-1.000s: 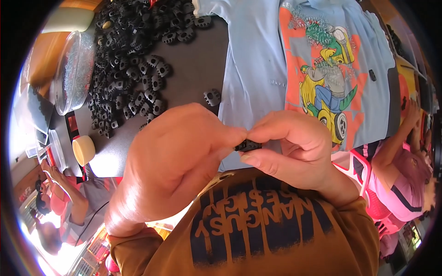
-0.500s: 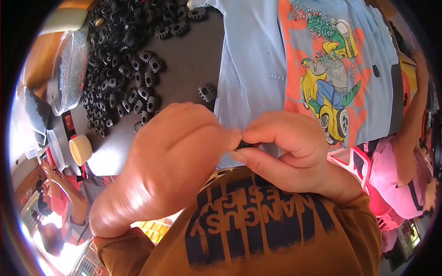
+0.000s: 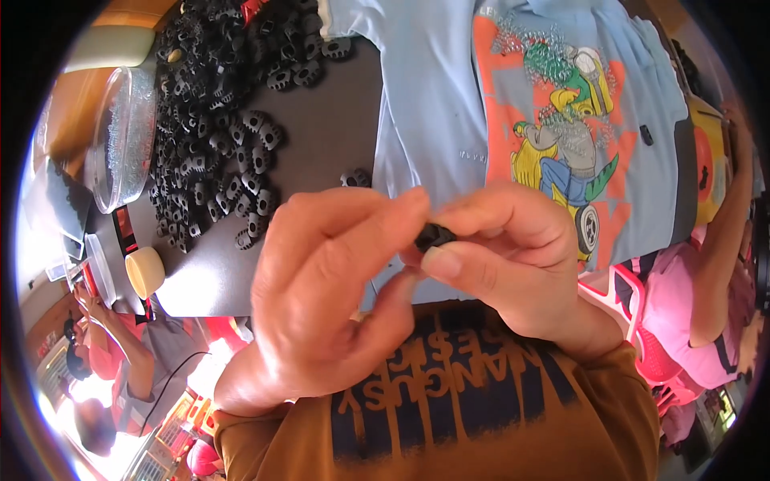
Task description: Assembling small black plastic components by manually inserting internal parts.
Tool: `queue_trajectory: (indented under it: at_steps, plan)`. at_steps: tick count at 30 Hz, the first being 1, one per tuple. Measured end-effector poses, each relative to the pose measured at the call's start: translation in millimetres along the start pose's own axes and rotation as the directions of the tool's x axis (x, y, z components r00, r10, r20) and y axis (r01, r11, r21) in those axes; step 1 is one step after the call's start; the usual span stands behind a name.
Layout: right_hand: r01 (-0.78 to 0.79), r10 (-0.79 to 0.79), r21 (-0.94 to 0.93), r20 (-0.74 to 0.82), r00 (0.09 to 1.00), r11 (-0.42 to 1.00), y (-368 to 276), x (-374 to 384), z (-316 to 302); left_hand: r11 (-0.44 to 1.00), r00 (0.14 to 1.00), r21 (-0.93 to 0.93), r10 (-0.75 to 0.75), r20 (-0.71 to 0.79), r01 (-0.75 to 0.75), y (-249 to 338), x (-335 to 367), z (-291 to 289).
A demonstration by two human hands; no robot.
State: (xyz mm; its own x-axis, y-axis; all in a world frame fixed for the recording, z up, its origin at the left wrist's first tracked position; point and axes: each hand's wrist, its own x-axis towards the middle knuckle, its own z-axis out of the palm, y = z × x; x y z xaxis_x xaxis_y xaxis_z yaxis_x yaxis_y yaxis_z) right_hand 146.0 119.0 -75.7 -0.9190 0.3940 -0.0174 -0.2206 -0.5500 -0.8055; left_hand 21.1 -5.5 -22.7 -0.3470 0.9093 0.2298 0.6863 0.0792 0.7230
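My right hand (image 3: 513,268) pinches a small black plastic claw-clip piece (image 3: 434,236) between thumb and forefinger, in front of my chest. Close beside it, my left hand (image 3: 337,280) has its forefinger and thumb spread apart, with nothing visible between them; its outline is a little blurred. Part of the clip piece is covered by my fingers. A heap of black claw-clip pieces (image 3: 216,136) covers the table's left side. One lone clip piece (image 3: 354,178) lies just beyond my left hand.
A light blue printed shirt (image 3: 429,104) covers the table's right half, with small metal springs (image 3: 533,44) scattered on it. At left are a clear tub of springs (image 3: 127,144) and a cream cup (image 3: 145,272). Other people sit left and right; a pink chair (image 3: 650,345) is at right.
My left hand has turned and its fingers have come apart from the right fingertips. More of the black clip piece in my right hand now shows.
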Motion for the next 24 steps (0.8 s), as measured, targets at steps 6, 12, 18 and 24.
queue_trajectory:
  at_steps: [6,12,18,24]
  plan:
    - [-0.081,0.094,0.257,-0.04,0.995,0.963,-7.3,-1.0,4.0,0.892,0.923,0.359,0.35,-0.162,-0.275,-14.0,3.2,23.8]
    - [-0.112,0.101,0.237,0.059,0.993,0.965,-6.3,0.7,-7.8,0.808,0.88,0.48,0.455,-0.139,-0.342,-18.5,8.7,21.5]
    - [-0.044,0.053,0.256,-0.03,0.998,0.966,-10.8,4.3,1.6,0.828,0.881,0.426,0.455,-0.131,-0.364,-18.5,7.9,24.6]
    - [-0.094,0.095,-0.1,0.008,0.995,0.991,-1.2,-6.2,-4.1,0.933,0.94,0.237,0.309,-0.146,-0.27,-19.6,7.0,12.5]
